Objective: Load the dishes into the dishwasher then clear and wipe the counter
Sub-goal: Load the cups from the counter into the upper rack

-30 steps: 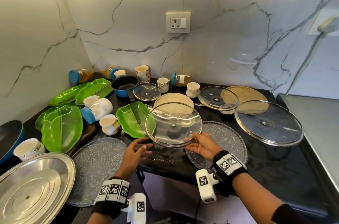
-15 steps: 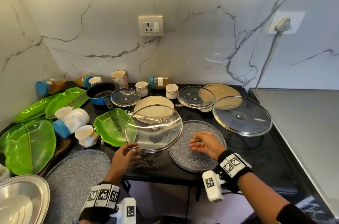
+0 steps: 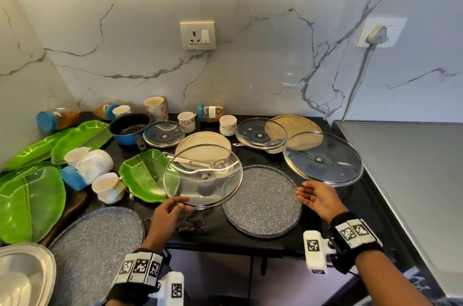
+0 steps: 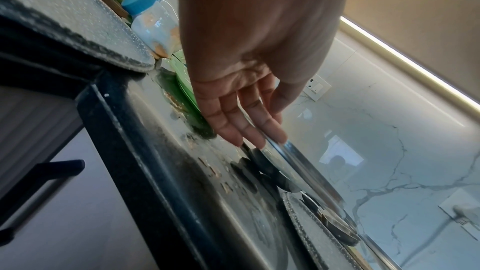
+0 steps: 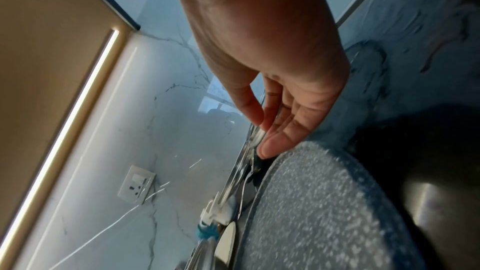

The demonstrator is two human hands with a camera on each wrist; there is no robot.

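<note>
Glass lid [image 3: 203,176] is hanging off one pinch: left hand [image 3: 168,213] is gripping only its near rim, thumb on top, fingers [image 4: 255,128] under the steel band, and the rest is cantilevering away over the ladle [image 3: 200,164] and beige plate [image 3: 203,141].

Risks, as I read it:
- Lid is tilting; a slick rim could rotate out of the pinch and drop onto the plate or the speckled tray [image 3: 261,201] just right of the left hand.
- Crumbs [image 3: 191,224] are sitting directly under the left hand, so they could be getting dragged along.
- Right hand [image 3: 317,199] is hovering relaxed, holding nothing, apart from the lid, so it is giving no support; the big lid [image 3: 323,156] just beyond it is overlapping the woven mat [image 3: 294,130] and could get knocked.

Hard to tell:
- Dishwasher is not showing anywhere.
- Lid knob is lying underneath, seen only through the glass.
- Steel tray [image 3: 25,275] far left of the left hand is being cut off.
- Right wrist view is blurring.
</note>
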